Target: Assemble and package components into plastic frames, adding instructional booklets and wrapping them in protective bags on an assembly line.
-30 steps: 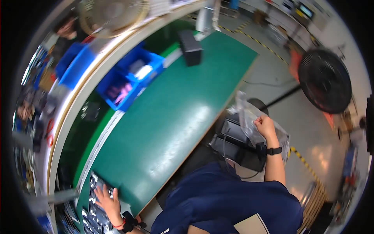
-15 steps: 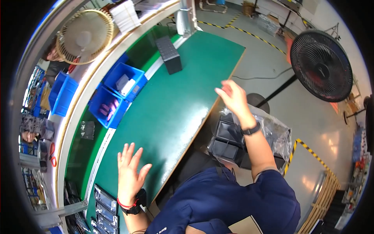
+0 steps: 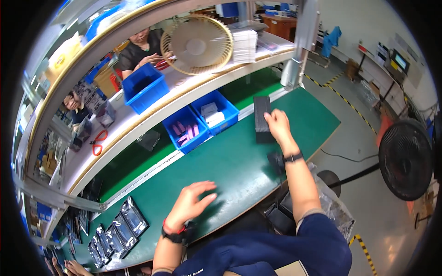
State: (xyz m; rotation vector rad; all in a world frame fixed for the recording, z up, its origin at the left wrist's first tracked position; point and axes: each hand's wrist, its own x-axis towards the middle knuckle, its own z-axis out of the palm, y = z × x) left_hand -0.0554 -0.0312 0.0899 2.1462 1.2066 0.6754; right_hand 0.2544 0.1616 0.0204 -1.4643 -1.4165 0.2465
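My right hand (image 3: 279, 126) is at the right edge of a long black ridged block (image 3: 263, 120), perhaps a stack of thin pieces, on the green table (image 3: 235, 170). Its thumb and fingers are curled together against the block's side; the fingertips are partly hidden. Below that wrist a small dark shape (image 3: 276, 163) shows, too unclear to name. My left hand (image 3: 191, 204) hovers over the table's near part, fingers stretched and thumb apart, holding nothing. Left of it lie several black trays in clear wrap (image 3: 124, 230), in a slanting row.
Two blue bins (image 3: 188, 132) with pink and white pieces stand along the far edge. A shelf (image 3: 202, 71) above carries a round fan, another blue bin and red scissors. Two people sit beyond. A black standing fan (image 3: 405, 158) and plastic-wrapped black boxes (image 3: 281, 216) are at the right.
My view has swung left and up. My right hand has moved from beyond the table's near edge to the black block. My left hand stays spread above the table.
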